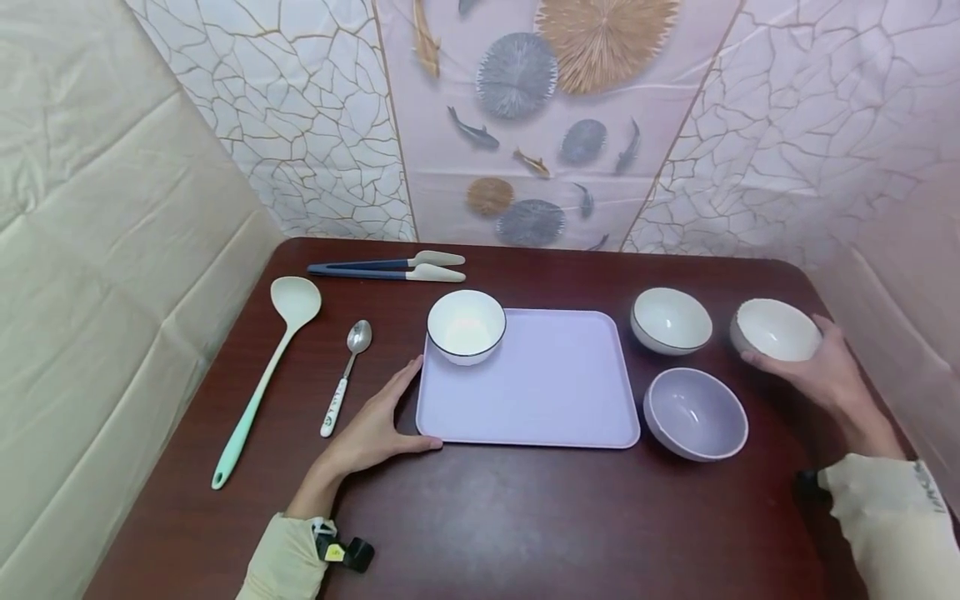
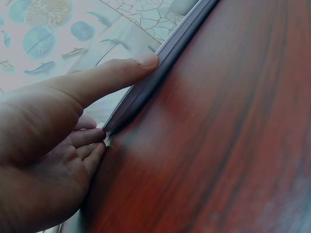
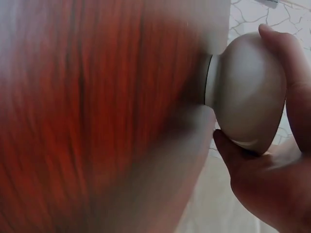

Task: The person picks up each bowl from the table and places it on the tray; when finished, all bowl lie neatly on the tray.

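Observation:
At the table's far right, my right hand (image 1: 832, 375) (image 3: 272, 184) grips a white bowl (image 1: 776, 332) (image 3: 250, 92), thumb on one side and fingers on the other. My left hand (image 1: 371, 429) (image 2: 53, 131) spreads round the front left corner of a lilac tray (image 1: 562, 392) (image 2: 141, 92). Its thumb touches the tray's front edge, and the fairly straight fingers lie along the left side. A dark-rimmed white bowl (image 1: 467, 325) sits at the tray's back left corner.
Right of the tray stand another white bowl (image 1: 671, 321) and a lilac bowl (image 1: 696, 414). On the left lie a ladle (image 1: 262, 383) with a mint handle and a spoon (image 1: 345, 379). Blue-and-white tongs (image 1: 386, 267) lie near the back edge.

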A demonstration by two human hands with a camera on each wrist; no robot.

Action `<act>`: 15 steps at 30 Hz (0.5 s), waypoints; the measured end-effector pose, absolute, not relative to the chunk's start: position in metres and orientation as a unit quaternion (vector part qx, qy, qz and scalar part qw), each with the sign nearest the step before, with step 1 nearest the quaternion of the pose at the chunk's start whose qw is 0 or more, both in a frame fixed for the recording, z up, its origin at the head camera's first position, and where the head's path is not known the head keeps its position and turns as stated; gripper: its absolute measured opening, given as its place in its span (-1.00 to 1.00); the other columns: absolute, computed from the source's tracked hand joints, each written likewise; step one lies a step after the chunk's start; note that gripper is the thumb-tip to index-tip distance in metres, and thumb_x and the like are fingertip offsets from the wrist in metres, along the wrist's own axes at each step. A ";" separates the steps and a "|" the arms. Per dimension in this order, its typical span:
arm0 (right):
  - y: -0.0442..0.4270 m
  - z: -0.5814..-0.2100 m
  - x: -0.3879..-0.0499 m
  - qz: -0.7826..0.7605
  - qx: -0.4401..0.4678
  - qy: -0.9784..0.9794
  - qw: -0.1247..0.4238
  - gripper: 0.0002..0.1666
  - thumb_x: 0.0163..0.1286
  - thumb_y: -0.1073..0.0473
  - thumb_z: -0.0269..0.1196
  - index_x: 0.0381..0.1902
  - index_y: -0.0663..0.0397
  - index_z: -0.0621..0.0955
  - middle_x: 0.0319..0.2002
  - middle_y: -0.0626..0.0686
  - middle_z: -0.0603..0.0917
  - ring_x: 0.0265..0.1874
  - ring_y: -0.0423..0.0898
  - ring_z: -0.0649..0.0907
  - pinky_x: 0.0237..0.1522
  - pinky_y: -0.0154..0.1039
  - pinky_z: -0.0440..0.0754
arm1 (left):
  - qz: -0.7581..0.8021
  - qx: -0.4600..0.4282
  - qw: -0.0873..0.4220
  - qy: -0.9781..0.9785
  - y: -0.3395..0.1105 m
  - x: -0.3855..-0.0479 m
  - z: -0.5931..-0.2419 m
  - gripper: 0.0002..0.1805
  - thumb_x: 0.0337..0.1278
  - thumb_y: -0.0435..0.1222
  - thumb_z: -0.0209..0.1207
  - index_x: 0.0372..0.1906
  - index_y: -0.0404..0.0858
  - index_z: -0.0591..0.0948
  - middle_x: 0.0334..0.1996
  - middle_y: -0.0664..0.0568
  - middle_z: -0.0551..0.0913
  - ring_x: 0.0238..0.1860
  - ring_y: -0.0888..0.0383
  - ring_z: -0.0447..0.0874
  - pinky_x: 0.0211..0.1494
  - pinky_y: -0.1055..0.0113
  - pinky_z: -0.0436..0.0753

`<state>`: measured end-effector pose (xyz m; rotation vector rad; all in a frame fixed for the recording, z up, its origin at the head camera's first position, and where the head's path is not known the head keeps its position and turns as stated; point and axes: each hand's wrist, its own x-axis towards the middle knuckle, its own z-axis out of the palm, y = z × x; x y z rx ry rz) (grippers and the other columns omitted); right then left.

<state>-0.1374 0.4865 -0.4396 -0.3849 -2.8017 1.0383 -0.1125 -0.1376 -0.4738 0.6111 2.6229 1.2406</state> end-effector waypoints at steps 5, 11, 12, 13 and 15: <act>0.480 -0.425 -0.108 0.334 -0.129 -0.931 0.064 0.32 0.11 -0.08 0.49 0.53 0.29 -0.06 0.32 0.54 0.17 0.16 0.40 0.27 0.13 -0.01 0.29 | 0.415 0.206 0.095 0.881 -0.135 -0.110 -0.477 0.31 -0.25 0.18 0.49 0.59 0.01 -0.04 0.53 0.14 -0.01 0.49 0.17 -0.05 0.41 0.01 0.16; 0.425 -0.371 -0.057 0.393 -0.028 -0.917 0.068 0.21 0.05 0.25 0.53 0.55 -0.14 0.11 0.27 0.15 0.30 0.10 -0.13 0.35 -0.10 -0.59 0.22 | 0.418 0.210 0.093 0.879 -0.135 -0.109 -0.474 0.31 -0.24 0.15 0.50 0.59 -0.02 -0.05 0.54 0.09 -0.02 0.49 0.15 -0.06 0.41 0.00 0.16; 0.408 -0.362 -0.053 0.402 -0.011 -0.914 0.061 0.23 0.01 0.29 0.55 0.54 -0.20 0.13 0.24 0.10 0.31 0.07 -0.19 0.36 -0.11 -0.61 0.24 | 0.418 0.211 0.091 0.879 -0.136 -0.110 -0.474 0.31 -0.24 0.14 0.51 0.59 -0.03 -0.05 0.54 0.08 -0.02 0.49 0.14 -0.06 0.41 0.00 0.16; 0.389 -0.354 -0.050 0.410 0.008 -0.911 0.052 0.25 -0.03 0.32 0.57 0.52 -0.24 0.16 0.22 0.06 0.34 0.04 -0.20 0.39 -0.11 -0.60 0.27 | 0.418 0.209 0.089 0.880 -0.136 -0.110 -0.473 0.31 -0.24 0.14 0.50 0.59 -0.03 -0.05 0.54 0.08 -0.02 0.49 0.14 -0.06 0.41 0.00 0.16; 0.347 -0.343 -0.050 0.419 0.036 -0.907 0.034 0.29 -0.10 0.29 0.61 0.51 -0.25 0.17 0.23 0.03 0.36 0.02 -0.17 0.43 -0.10 -0.57 0.33 | 0.418 0.204 0.086 0.881 -0.136 -0.112 -0.474 0.31 -0.24 0.15 0.50 0.59 -0.02 -0.05 0.54 0.07 -0.02 0.49 0.14 -0.06 0.41 -0.01 0.16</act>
